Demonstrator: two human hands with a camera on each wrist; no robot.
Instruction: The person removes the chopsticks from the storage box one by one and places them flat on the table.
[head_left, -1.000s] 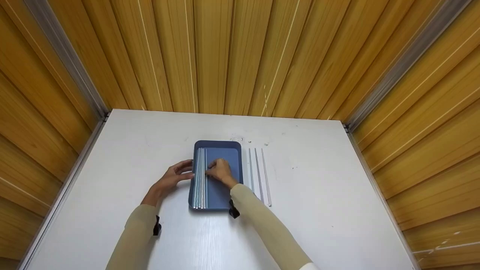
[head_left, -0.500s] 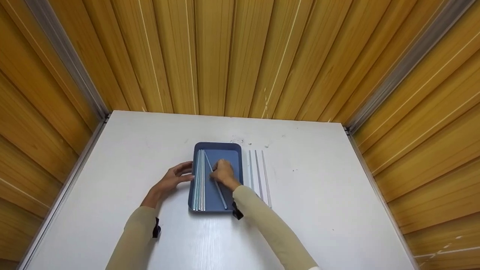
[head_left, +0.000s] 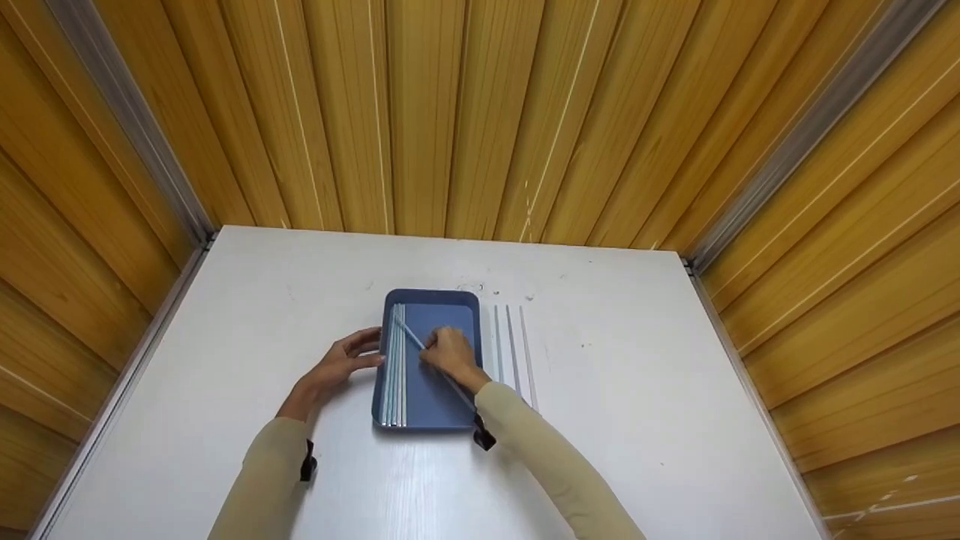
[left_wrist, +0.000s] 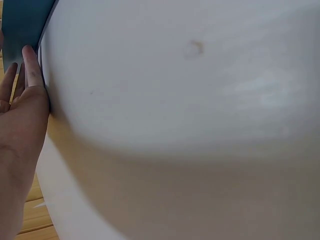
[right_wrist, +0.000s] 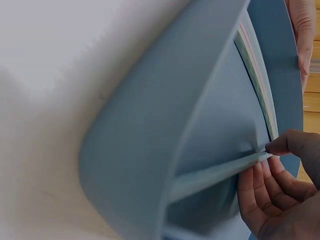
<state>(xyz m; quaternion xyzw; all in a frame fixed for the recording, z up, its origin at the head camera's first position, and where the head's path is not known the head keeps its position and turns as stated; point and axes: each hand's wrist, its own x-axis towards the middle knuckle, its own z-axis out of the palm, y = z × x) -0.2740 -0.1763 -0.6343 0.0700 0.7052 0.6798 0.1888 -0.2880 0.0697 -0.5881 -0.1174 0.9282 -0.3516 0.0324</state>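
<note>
A blue rectangular tray (head_left: 442, 297) lies on the white table, with several thin pale sticks (head_left: 394, 375) side by side along its left wall. Over the tray's middle, my right hand (head_left: 454, 356) pinches one thin pale-blue stick (head_left: 410, 333) between thumb and fingers. That stick slants, its far end at the row and its near end toward the lower right, partly behind the hand; the right wrist view shows the pinched stick (right_wrist: 215, 175) closely. My left hand (head_left: 334, 367) touches the tray's left wall from outside, fingers extended; in the left wrist view the hand (left_wrist: 22, 115) is at the frame's edge.
Three loose thin sticks (head_left: 512, 341) lie roughly parallel on the table, right of the tray, their near ends partly behind the right sleeve (head_left: 555, 457). White tabletop (head_left: 637, 352) surrounds the tray. Wood-patterned walls (head_left: 427, 112) rise behind and at both sides.
The stick in my right hand has turned from lying straight beside the row to a slant, its near end swinging right. My left hand has stayed at the tray's wall.
</note>
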